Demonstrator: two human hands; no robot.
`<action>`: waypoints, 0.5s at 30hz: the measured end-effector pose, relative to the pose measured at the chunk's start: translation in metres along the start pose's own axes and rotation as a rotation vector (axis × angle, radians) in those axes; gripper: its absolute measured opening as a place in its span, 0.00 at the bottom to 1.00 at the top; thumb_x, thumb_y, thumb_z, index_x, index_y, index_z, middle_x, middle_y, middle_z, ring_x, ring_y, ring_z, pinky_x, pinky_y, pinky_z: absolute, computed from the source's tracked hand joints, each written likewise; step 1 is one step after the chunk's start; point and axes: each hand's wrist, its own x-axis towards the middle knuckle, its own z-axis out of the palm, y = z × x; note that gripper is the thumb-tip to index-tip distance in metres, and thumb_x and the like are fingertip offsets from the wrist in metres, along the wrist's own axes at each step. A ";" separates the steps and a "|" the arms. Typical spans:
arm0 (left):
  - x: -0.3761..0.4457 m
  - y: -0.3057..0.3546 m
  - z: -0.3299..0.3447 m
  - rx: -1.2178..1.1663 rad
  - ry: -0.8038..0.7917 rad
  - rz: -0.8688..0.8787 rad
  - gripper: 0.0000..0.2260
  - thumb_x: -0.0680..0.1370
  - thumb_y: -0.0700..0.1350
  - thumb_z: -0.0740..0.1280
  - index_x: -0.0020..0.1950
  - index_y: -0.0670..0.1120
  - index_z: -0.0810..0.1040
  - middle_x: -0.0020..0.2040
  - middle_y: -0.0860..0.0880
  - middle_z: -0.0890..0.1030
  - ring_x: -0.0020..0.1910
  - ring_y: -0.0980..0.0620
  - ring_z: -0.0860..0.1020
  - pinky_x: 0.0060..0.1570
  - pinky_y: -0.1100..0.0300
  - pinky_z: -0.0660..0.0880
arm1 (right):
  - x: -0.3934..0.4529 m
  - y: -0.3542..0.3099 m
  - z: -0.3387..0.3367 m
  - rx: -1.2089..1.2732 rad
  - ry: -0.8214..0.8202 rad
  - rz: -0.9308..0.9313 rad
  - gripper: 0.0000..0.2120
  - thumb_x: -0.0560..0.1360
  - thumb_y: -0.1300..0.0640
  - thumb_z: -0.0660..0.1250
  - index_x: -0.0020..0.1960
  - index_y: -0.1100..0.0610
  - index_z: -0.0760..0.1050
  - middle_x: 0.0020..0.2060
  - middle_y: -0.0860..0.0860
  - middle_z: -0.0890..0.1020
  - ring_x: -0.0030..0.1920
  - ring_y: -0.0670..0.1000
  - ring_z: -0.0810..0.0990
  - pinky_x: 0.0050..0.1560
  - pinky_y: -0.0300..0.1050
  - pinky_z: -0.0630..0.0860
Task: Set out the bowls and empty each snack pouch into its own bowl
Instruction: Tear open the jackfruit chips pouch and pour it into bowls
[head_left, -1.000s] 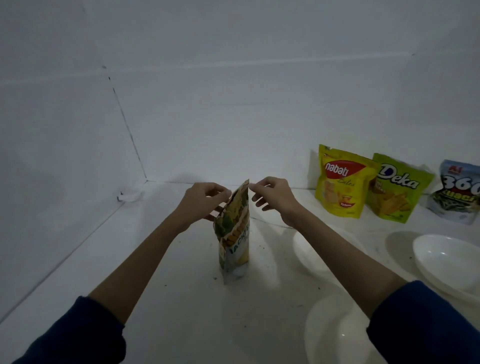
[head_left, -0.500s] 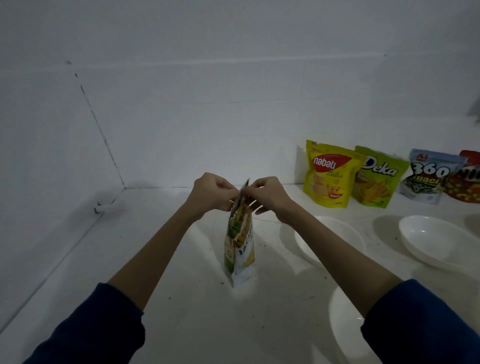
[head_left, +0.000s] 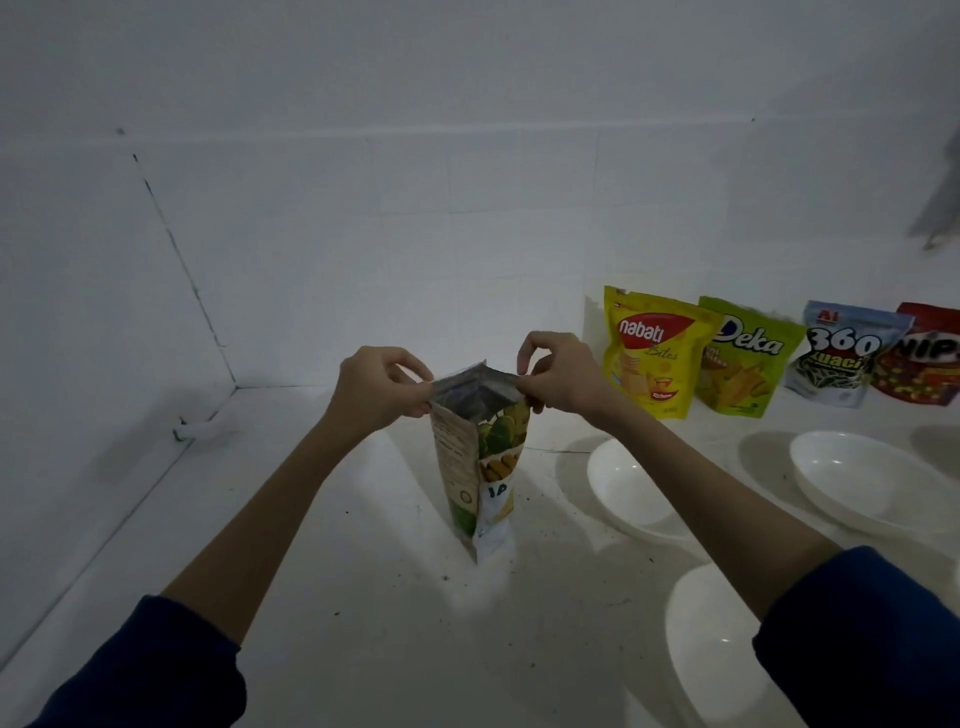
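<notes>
A green and white snack pouch stands upright on the white counter in the middle. My left hand pinches the left side of its top edge and my right hand pinches the right side. The mouth is pulled apart and its silver lining shows. Three white bowls lie to the right: one just right of the pouch, one farther right, one near my right sleeve.
Against the back wall stand a yellow Nabati pouch, a green Deka pouch, a blue-white 360 Kuaci pouch and a red pouch cut by the frame edge. White walls close the left and back.
My hands came together at the pouch top, then drew apart, spreading its mouth open. The view shifted left, bringing more pouches into sight at right.
</notes>
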 end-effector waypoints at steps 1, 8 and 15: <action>-0.001 0.000 0.002 0.005 -0.042 0.010 0.05 0.71 0.41 0.71 0.44 0.42 0.80 0.32 0.48 0.82 0.28 0.55 0.81 0.35 0.62 0.81 | 0.000 -0.001 -0.001 -0.048 -0.052 -0.045 0.05 0.70 0.67 0.66 0.38 0.58 0.75 0.29 0.54 0.79 0.26 0.50 0.77 0.22 0.31 0.69; -0.005 -0.009 0.000 0.126 -0.430 0.126 0.05 0.73 0.45 0.69 0.47 0.53 0.78 0.58 0.48 0.76 0.58 0.50 0.75 0.57 0.59 0.74 | -0.017 -0.014 -0.019 -0.216 -0.582 -0.091 0.10 0.74 0.50 0.65 0.54 0.50 0.77 0.38 0.50 0.83 0.35 0.47 0.80 0.34 0.38 0.73; -0.004 -0.023 0.015 0.041 -0.069 0.209 0.10 0.67 0.40 0.75 0.33 0.43 0.74 0.44 0.42 0.83 0.44 0.44 0.82 0.40 0.63 0.80 | -0.023 0.003 -0.008 -0.174 -0.302 -0.157 0.09 0.71 0.55 0.70 0.43 0.62 0.77 0.37 0.57 0.84 0.35 0.50 0.79 0.40 0.45 0.76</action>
